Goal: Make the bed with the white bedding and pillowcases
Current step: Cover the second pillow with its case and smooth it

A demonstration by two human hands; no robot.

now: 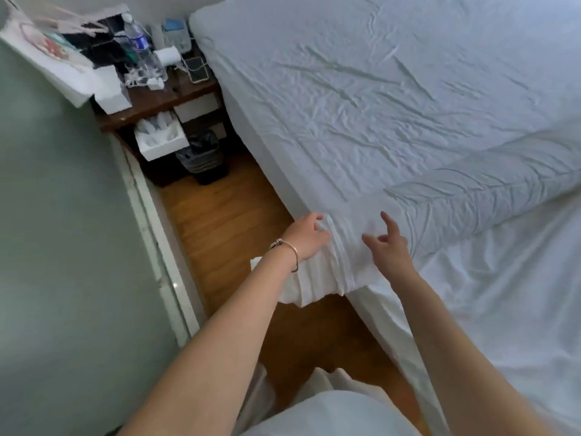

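bedding: creased white duvet [471, 190] folded across the bed [345, 89], bunched corner hanging over the side
left hand [306, 239]: grips that gathered corner
right hand [388, 243]: fingers spread above it

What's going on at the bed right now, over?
Left hand grips the duvet edge. Right hand open above it. Fitted sheet wrinkled. Nothing in the way.

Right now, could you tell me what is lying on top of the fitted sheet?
On the fitted sheet lies a folded-back white duvet; its corner hangs over the bed edge where the left hand grips it. Whatever is under the duvet is hidden.
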